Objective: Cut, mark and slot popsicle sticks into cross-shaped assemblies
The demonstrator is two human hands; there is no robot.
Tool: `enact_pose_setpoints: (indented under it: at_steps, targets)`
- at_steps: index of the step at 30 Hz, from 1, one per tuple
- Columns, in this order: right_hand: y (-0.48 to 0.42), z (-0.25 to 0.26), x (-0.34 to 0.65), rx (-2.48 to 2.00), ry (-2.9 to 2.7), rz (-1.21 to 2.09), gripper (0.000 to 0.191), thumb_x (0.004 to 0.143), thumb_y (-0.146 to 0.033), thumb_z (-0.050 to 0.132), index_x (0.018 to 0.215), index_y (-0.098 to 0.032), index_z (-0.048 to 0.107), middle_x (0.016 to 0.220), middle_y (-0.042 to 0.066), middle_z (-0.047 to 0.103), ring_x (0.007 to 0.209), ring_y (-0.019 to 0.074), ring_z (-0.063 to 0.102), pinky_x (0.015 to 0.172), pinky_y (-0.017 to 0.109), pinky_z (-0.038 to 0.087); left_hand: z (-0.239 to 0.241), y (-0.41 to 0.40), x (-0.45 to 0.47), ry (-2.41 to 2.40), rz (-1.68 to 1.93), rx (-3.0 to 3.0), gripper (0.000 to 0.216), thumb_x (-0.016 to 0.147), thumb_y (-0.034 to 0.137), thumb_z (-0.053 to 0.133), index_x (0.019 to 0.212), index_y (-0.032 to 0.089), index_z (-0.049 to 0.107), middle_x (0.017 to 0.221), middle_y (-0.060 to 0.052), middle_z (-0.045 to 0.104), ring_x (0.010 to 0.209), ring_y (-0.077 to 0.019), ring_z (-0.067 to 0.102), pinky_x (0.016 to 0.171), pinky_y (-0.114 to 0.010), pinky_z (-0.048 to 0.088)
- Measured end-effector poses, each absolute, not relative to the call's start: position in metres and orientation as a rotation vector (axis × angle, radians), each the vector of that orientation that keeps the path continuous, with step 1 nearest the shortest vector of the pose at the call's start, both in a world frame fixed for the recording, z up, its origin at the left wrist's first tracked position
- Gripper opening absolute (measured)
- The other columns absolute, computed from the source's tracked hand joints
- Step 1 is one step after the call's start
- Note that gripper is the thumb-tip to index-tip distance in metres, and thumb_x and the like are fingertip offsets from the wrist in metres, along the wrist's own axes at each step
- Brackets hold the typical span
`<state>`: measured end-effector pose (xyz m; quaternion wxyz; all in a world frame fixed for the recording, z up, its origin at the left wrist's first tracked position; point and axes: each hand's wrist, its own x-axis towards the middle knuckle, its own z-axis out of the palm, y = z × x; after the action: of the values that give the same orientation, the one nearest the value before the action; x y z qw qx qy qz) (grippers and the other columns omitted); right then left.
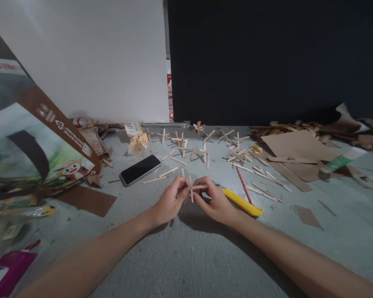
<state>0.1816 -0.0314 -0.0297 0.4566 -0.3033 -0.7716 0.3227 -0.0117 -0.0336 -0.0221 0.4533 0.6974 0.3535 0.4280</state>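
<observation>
Left hand, right hand, each grip pinching crossed sticks, cutter beside right hand, tabletop room between forearms

Crossed sticks: bare pale wood, matt. Phone: dark face smooth and glossy, glass-like; rim of metallic look. Cutter: yellow plastic handle, smooth. Cardboard sheets: brown, dull, papery. Tabletop: grey, mostly matt, finely streaked. White panel: smooth, faint sheen at upper left. Black panel: matt. Wrappers: thin clear plastic, shiny, blurred.
</observation>
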Motion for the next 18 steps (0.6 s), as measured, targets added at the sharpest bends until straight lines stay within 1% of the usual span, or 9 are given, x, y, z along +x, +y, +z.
enact_pose_setpoints:
  at_steps: [4, 8, 12, 15, 18]
  targets:
    - [-0.0334, -0.0253, 0.1818, -0.641, -1.897, 0.798, 0.009, 0.102, -0.029, 0.058, 0.109, -0.024, 0.054, 0.087, 0.002, 0.068, 0.071, 0.0138, 0.065, 0.059, 0.024, 0.049, -0.0202, -0.0380, -0.0125, 0.832, 1.050, 1.763, 0.038, 0.105, 0.060, 0.045, 0.100, 0.022, 0.048, 0.082, 0.001, 0.057, 0.070, -0.0144, 0.054, 0.070, -0.029, 0.044]
    - [-0.0332, -0.0233, 0.1823, -0.621, -1.909, 0.794, 0.007, 0.102, -0.028, 0.060, 0.104, -0.024, 0.055, 0.079, -0.002, 0.061, 0.063, 0.0115, 0.056, 0.056, 0.022, 0.044, -0.0190, -0.0405, -0.0128, 0.812, 1.031, 1.785, 0.036, 0.106, 0.058, 0.044, 0.103, 0.022, 0.047, 0.092, -0.002, 0.062, 0.082, -0.0169, 0.060, 0.080, -0.031, 0.047]
    - [-0.0328, -0.0210, 0.1828, -0.577, -1.977, 0.747, 0.011, 0.103, -0.028, 0.057, 0.094, -0.023, 0.058, 0.080, -0.001, 0.059, 0.061, 0.0103, 0.051, 0.055, 0.022, 0.041, -0.0179, -0.0417, -0.0120, 0.817, 1.015, 1.779, 0.036, 0.106, 0.058, 0.043, 0.101, 0.023, 0.048, 0.092, -0.002, 0.062, 0.084, -0.0172, 0.060, 0.083, -0.032, 0.047]
    - [-0.0328, -0.0195, 0.1831, -0.519, -2.016, 0.698, 0.012, 0.103, -0.025, 0.055, 0.093, -0.022, 0.060, 0.082, 0.000, 0.060, 0.062, 0.0103, 0.051, 0.055, 0.022, 0.041, -0.0154, -0.0431, -0.0116, 0.860, 0.987, 1.777, 0.039, 0.106, 0.060, 0.041, 0.098, 0.023, 0.049, 0.089, -0.001, 0.063, 0.084, -0.0173, 0.060, 0.085, -0.033, 0.046]
    - [-0.0325, -0.0208, 0.1833, -0.491, -2.025, 0.677, 0.010, 0.102, -0.023, 0.056, 0.094, -0.022, 0.062, 0.081, 0.000, 0.060, 0.063, 0.0108, 0.051, 0.057, 0.023, 0.042, -0.0129, -0.0445, -0.0122, 0.885, 0.951, 1.794, 0.042, 0.106, 0.063, 0.039, 0.098, 0.023, 0.049, 0.088, -0.001, 0.063, 0.082, -0.0171, 0.059, 0.086, -0.033, 0.046]
